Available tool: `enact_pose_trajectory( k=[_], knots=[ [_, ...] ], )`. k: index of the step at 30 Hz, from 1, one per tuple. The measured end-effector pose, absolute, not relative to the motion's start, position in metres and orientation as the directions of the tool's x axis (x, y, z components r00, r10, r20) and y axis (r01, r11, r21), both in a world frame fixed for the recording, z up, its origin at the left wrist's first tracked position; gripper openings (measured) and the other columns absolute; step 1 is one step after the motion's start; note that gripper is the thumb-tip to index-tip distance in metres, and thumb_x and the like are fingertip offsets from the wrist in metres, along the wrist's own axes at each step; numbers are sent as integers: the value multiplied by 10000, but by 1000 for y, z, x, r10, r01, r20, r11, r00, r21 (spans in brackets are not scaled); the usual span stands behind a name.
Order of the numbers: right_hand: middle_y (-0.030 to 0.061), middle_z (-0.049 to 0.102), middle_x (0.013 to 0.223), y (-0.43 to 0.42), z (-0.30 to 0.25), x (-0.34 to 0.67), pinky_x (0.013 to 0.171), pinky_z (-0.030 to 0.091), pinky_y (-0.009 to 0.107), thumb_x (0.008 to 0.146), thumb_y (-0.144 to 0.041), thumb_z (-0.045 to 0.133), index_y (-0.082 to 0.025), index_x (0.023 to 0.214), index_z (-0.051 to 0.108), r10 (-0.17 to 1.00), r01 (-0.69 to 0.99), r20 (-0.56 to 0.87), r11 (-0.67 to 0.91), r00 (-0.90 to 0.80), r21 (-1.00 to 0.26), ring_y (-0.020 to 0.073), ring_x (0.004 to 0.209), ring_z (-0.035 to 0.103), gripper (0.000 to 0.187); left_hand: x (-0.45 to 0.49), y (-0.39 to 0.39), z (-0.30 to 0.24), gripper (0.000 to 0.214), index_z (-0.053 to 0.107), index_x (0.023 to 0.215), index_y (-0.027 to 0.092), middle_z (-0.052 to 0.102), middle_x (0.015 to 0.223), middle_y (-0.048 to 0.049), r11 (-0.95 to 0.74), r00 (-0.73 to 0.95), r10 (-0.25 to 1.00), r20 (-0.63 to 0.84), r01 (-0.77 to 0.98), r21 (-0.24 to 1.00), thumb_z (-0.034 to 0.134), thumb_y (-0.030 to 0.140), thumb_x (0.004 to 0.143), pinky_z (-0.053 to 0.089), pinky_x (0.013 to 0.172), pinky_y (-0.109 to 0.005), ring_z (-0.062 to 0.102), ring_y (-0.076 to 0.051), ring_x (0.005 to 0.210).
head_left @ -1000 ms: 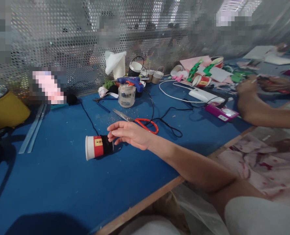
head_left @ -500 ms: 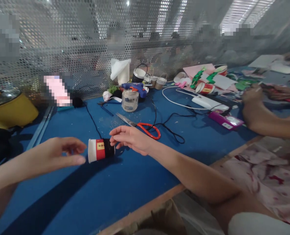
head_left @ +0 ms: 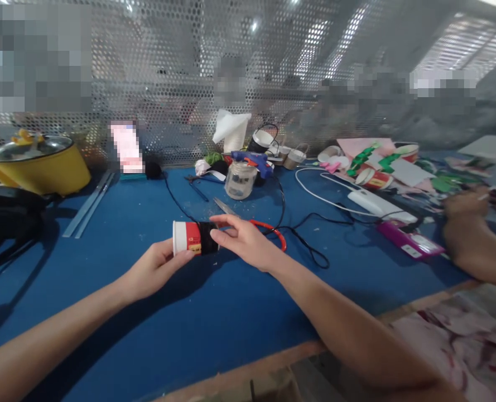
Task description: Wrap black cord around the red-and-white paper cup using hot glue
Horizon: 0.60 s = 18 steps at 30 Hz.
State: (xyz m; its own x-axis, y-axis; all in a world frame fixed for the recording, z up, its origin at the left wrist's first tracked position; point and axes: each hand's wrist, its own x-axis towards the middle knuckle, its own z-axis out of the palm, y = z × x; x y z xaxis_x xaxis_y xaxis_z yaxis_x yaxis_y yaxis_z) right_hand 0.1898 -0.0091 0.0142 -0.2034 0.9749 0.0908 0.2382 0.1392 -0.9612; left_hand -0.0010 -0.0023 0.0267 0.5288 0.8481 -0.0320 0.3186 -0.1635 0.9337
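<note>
Red-banded paper cup [head_left: 193, 238] sideways, seemingly in left hand [head_left: 153, 271], right hand [head_left: 248, 243] alongside.

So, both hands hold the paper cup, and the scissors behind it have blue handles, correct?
Not quite. The left hand and right hand do hold the paper cup, but the scissors behind it have red handles, not blue, as the head view shows.

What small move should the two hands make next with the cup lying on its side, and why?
Probably close both hands and lift the paper cup clear of the table. It lies on its side, the left hand touching its white end and the right hand, fingers open, at its black end; neither grip looks firm.
</note>
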Motion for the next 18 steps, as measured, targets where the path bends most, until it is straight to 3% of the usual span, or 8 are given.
enact_pose_trajectory(
  k=[3, 8, 13, 18],
  knots=[
    [65, 510, 975, -11, 13, 188, 675, 446, 294, 727, -367, 481, -200, 1051, 436, 955, 184, 88, 144, -282, -972, 141, 795, 532, 367, 1, -1, 30, 231, 630, 813, 167, 623, 731, -8, -75, 528, 846, -71, 251, 965, 569, 298, 632, 399, 602, -209, 528, -132, 662],
    [62, 489, 1006, -17, 11, 181, 758, 428, 308, 669, -369, 552, -210, 1023, 434, 948, 240, 192, 254, -254, -937, 159, 902, 495, 406, 9, 7, 30, 306, 589, 736, 117, 595, 643, -32, 344, 488, 819, -303, 7, 939, 517, 406, 668, 394, 542, -213, 511, -100, 554],
    [80, 461, 1028, -18, 6, 177, 774, 421, 319, 641, -384, 573, -187, 1005, 434, 943, 369, 224, 305, -247, -878, 177, 944, 466, 437, 17, 8, 22, 229, 537, 628, 111, 516, 491, 22, 363, 354, 873, -336, -12, 932, 576, 337, 630, 303, 412, -172, 431, -56, 422],
    [72, 486, 995, -15, 4, 179, 752, 426, 312, 693, -366, 521, -192, 984, 436, 948, 354, 194, 277, -253, -893, 157, 895, 487, 350, 20, 6, 21, 202, 529, 619, 109, 493, 464, 31, 342, 295, 895, -333, 24, 940, 542, 310, 633, 268, 390, -175, 404, -54, 397]
  ],
)
